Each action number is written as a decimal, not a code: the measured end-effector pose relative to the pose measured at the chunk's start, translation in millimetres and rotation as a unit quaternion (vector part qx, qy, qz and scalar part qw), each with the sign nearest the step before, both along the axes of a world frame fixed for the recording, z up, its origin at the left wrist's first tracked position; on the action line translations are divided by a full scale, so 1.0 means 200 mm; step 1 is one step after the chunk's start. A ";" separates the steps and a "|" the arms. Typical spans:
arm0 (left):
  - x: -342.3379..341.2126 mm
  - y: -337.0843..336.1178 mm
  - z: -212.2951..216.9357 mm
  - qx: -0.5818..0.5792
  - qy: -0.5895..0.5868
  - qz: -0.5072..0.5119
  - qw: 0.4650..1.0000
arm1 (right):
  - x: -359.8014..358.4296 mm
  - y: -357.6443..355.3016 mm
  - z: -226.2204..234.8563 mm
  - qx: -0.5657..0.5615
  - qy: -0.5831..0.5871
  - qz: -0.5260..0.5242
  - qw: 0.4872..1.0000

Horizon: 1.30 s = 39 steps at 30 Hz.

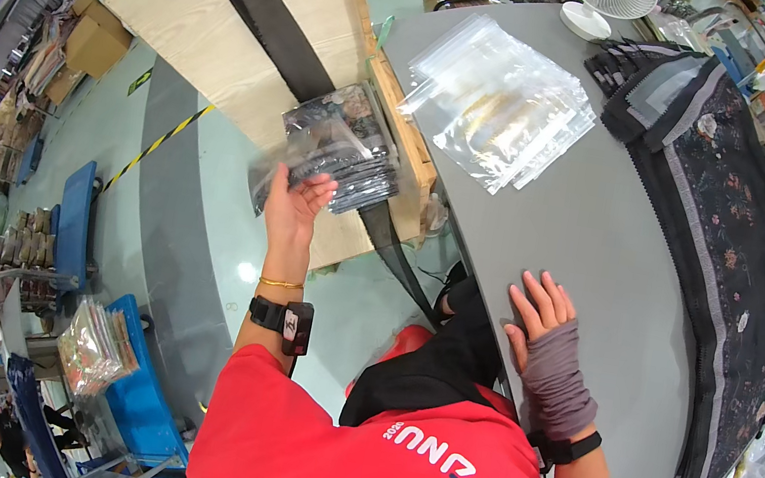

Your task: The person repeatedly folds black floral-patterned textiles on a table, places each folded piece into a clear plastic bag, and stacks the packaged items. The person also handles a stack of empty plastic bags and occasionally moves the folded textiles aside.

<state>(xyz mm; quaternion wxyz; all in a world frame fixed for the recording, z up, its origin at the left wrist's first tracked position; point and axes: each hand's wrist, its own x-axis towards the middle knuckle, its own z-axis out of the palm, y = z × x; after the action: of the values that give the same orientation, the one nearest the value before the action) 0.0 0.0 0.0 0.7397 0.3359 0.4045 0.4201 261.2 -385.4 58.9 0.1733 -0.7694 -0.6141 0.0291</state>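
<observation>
While your left hand (295, 210) sits half-curled at the near edge of the stack of dark floral fabric packs in clear plastic (363, 174) on the pale wood-grain board (213, 42) (can't tell if the fingers pinch it), your right hand (546, 315) lies well apart, fingers spread on the smooth grey table (594, 228). Farther up that table: fanned clear plastic bags (513, 110), with a long black floral fabric pile (734, 230) along the right.
</observation>
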 end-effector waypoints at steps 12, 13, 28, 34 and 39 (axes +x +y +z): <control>0.37 0.21 -0.17 0.590 0.595 -0.188 0.512 | -0.01 0.01 0.05 0.007 -0.004 -0.031 0.999; 0.39 0.21 -0.18 0.586 0.608 -0.208 0.494 | -0.01 0.00 0.05 0.011 0.000 -0.034 0.999; 0.24 0.51 -0.21 0.541 0.633 0.005 0.554 | 0.01 -0.06 -0.10 0.127 0.057 0.003 0.990; 0.44 0.58 -0.11 0.535 0.572 0.008 0.622 | 0.14 -0.70 -0.07 0.167 0.259 -0.136 0.942; 0.78 0.47 0.15 0.548 0.445 -0.074 0.705 | 0.37 -1.86 -0.02 0.376 0.213 -0.602 0.672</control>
<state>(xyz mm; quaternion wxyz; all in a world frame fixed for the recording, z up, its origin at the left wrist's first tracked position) 156.3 93.4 30.7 0.1887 0.8588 0.3587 0.3134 335.7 -756.8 55.3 0.5538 -0.8151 0.0764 -0.1518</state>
